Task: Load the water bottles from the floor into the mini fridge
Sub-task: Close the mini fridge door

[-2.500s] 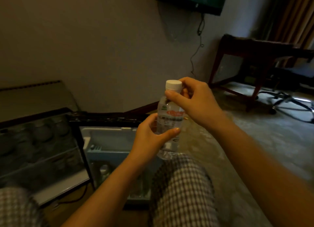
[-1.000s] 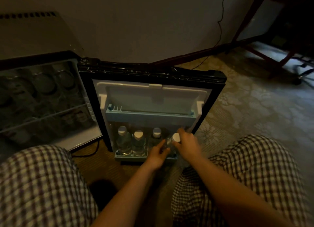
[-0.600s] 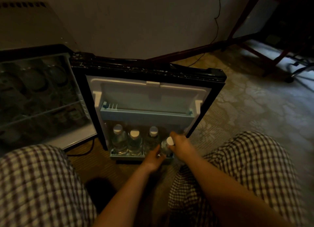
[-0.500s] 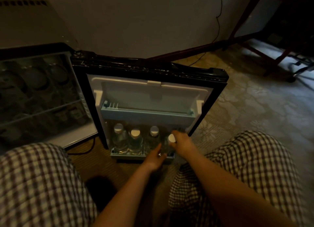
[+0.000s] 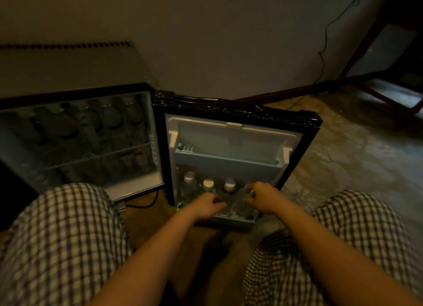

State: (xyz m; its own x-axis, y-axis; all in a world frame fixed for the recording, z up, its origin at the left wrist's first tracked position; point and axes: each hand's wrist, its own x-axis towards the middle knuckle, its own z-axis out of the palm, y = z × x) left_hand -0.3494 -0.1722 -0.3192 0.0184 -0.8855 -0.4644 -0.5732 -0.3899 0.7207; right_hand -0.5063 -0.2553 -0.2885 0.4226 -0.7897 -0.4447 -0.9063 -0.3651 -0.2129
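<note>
The mini fridge [image 5: 146,186] stands open on the left, and dim bottles fill its shelves. Its door [image 5: 231,136] is swung open towards me. The door's lower shelf [image 5: 235,219] holds three upright water bottles with white caps [image 5: 208,184]. A fourth water bottle [image 5: 239,206] stands at the shelf's right end, between my hands. My right hand [image 5: 263,197] curls around its neck and hides the cap. My left hand [image 5: 204,206] has curled fingers at that bottle's left side; whether it grips is unclear.
My knees in checked trousers [image 5: 61,241] frame the bottom of the view. The door's upper shelf [image 5: 226,161] shows nothing in it. A dark wooden table leg [image 5: 357,51] and a hanging cable [image 5: 324,45] are at the right. Patterned carpet [image 5: 357,159] lies to the right.
The bottle went from in front of my chest down into the right end of the door's lower shelf. In the last half second my hands have drawn apart around it.
</note>
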